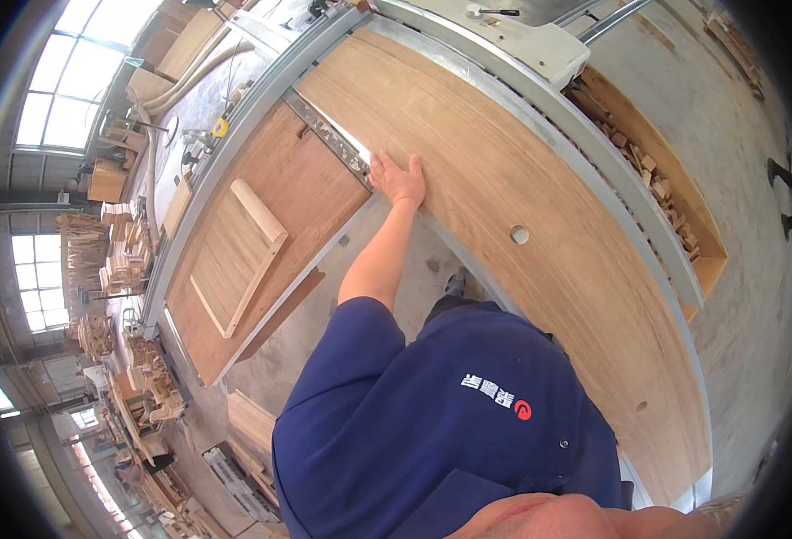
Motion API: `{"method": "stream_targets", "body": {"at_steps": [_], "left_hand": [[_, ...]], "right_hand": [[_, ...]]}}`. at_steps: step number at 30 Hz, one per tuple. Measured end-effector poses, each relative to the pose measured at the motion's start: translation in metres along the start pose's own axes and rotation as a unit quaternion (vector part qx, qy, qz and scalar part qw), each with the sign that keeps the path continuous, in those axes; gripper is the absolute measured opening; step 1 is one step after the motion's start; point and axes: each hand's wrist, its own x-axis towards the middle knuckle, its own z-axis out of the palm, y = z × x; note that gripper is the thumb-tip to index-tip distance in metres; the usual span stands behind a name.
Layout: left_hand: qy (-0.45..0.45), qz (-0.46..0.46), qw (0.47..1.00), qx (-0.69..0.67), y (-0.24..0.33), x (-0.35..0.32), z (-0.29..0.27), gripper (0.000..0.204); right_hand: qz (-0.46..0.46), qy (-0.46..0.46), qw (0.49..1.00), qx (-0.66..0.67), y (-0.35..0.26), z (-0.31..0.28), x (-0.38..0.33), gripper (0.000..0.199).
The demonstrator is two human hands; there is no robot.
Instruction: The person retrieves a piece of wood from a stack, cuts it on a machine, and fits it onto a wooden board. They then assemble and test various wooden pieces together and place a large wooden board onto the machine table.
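Note:
My left hand (399, 180) lies palm down at the near left edge of a long wooden board (468, 153), its fingers stretched out and the thumb apart. This board slants from the upper middle to the lower right. A round hole (519, 235) goes through it, and a smaller hole is near its far right end. Just left of my fingertips is a worn, speckled metal strip (337, 144). Beyond the strip, a brown wooden panel (297, 180) carries a small slatted wooden frame (238, 256). My right hand is out of view.
A long grey metal rail (180, 242) borders the brown panel on the left. Along the long board's far side runs a metal beam (584, 171), with a wooden bin (701, 216) of offcuts beyond. Clamps and stacked wood crowd the left. Concrete floor (373, 242) shows between the two surfaces.

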Motion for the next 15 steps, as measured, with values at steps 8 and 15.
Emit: {"method": "stream_targets", "body": {"at_steps": [8, 15], "left_hand": [[-0.003, -0.012, 1.0, 0.004, 0.011, -0.011, -0.005, 0.093], [-0.037, -0.028, 0.999, 0.014, 0.031, -0.058, -0.021, 0.097]], "right_hand": [[0.02, -0.018, 0.999, -0.044, 0.028, 0.007, 0.016, 0.047], [0.23, 0.143, 0.962, 0.031, 0.085, 0.034, 0.052, 0.051]]}}
